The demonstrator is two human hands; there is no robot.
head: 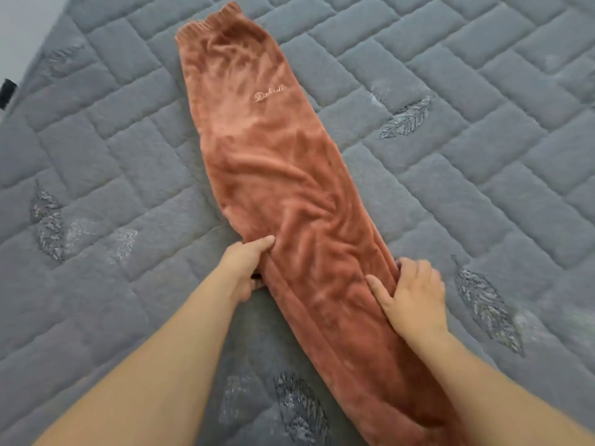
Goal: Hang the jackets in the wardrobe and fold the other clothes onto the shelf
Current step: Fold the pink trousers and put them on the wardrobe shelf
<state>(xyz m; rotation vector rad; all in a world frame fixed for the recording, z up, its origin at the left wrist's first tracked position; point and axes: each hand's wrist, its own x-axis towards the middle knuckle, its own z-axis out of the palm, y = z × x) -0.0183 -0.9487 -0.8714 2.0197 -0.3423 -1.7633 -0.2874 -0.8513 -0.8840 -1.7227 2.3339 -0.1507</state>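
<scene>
A pair of rust-orange velvet trousers lies folded lengthwise on the bed, running from the ribbed waistband at the top centre to the lower right corner. Pale embroidered lettering sits on the upper part. My left hand grips the left edge of the trousers, thumb on top and fingers tucked under the fabric. My right hand holds the right edge at about the same height, thumb lying on the cloth and fingers curled over the edge.
The trousers lie on a grey quilted bedspread with a brick pattern and embroidered leaf shapes. The bed's edge and a pale wall show at the top left, with a small dark object beside it.
</scene>
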